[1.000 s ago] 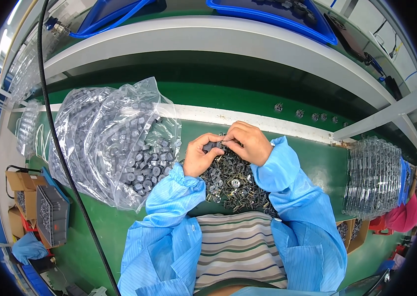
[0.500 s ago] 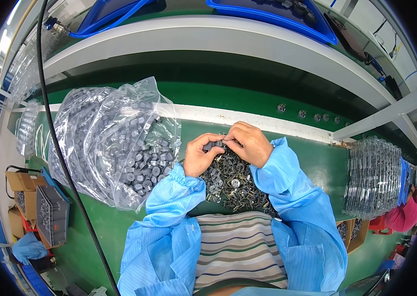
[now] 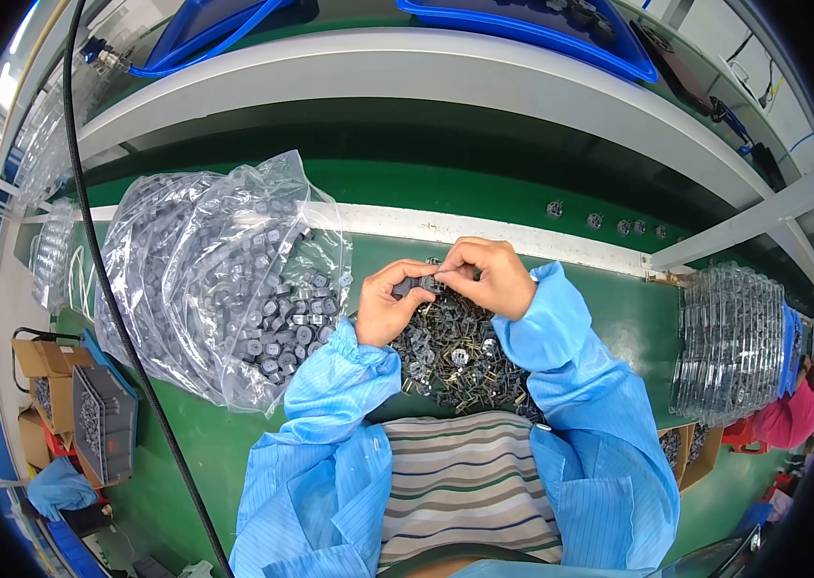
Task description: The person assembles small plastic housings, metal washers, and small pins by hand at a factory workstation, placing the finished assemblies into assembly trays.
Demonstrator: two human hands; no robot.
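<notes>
Over the far end of a heap of small metal and dark parts [image 3: 460, 356], my two hands meet. My left hand [image 3: 390, 301] is closed round a dark grey plastic part [image 3: 409, 286], held between thumb and fingers. My right hand [image 3: 492, 277] pinches at the far side of that part, its thumb and forefinger together; whatever sits between those fingertips is too small to make out. Left of my hands, a clear plastic bag [image 3: 185, 279] lies with its mouth toward me, and many dark grey round parts [image 3: 282, 332] spill out of it onto the green table.
Stacked clear trays [image 3: 730, 342] stand at the right. Several small assembled parts [image 3: 595, 221] sit in a row beyond the white ledge [image 3: 426, 225]. A shelf beam [image 3: 407, 72] with blue trays [image 3: 532, 34] spans the far side. A black cable [image 3: 108, 260] hangs at the left.
My right hand has shifted slightly at the part, and its forearm has swung a little outward to the right. The left hand keeps its hold almost unmoved.
</notes>
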